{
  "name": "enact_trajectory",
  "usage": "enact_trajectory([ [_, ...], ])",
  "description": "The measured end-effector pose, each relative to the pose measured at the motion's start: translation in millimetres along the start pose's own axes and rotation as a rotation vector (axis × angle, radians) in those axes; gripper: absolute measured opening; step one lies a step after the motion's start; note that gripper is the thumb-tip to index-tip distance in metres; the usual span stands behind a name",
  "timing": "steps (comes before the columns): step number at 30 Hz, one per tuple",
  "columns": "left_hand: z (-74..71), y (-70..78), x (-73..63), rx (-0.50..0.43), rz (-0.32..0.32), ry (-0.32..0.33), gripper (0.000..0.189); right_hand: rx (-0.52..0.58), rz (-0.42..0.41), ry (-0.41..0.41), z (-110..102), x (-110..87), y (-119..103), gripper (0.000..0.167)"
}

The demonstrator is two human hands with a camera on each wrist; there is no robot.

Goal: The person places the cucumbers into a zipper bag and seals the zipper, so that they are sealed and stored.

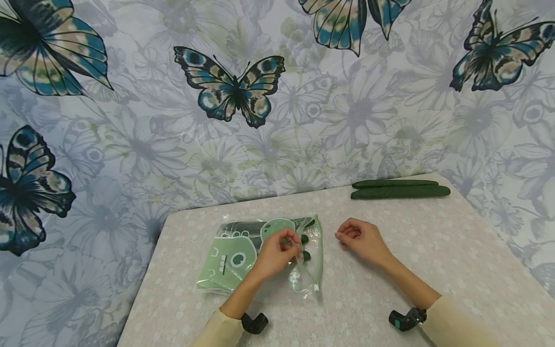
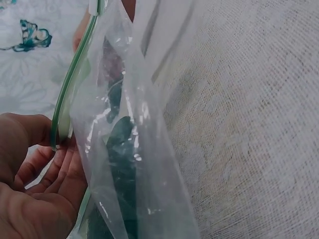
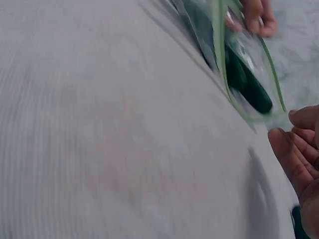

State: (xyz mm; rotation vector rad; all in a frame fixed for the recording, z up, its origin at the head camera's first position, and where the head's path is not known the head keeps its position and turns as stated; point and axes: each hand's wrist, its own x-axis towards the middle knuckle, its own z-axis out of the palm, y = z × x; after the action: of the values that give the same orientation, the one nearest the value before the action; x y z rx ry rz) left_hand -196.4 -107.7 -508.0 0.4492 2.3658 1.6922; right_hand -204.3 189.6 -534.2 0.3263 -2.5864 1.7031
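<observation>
A clear zip bag (image 1: 207,272) with a green cartoon print lies on the table, its mouth toward the right. Inside it are several cucumbers; one cucumber (image 3: 251,89) shows through the open mouth in the right wrist view. My left hand (image 1: 275,255) pinches the upper side of the bag's mouth, thumb and fingers on the green zip strip (image 2: 75,74). Just right of the bag, my right hand (image 1: 365,240) hovers with loosely bent fingers and holds nothing. A white slider (image 1: 315,287) sits at the near end of the zip.
Two loose cucumbers (image 1: 400,193) lie side by side at the back right of the table (image 1: 433,250), which has a pale patterned cover. Behind it stands a wall (image 1: 312,159) with flowers and butterflies. Each wrist wears a black camera.
</observation>
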Motion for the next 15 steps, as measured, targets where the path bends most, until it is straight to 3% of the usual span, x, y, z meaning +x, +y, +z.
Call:
enact_trajectory([
  [15,-2.7,-4.6,-1.1,-0.067,0.014,-0.009,0.013,-0.208,0.018,0.102,-142.4,-23.0,36.9,0.023],
])
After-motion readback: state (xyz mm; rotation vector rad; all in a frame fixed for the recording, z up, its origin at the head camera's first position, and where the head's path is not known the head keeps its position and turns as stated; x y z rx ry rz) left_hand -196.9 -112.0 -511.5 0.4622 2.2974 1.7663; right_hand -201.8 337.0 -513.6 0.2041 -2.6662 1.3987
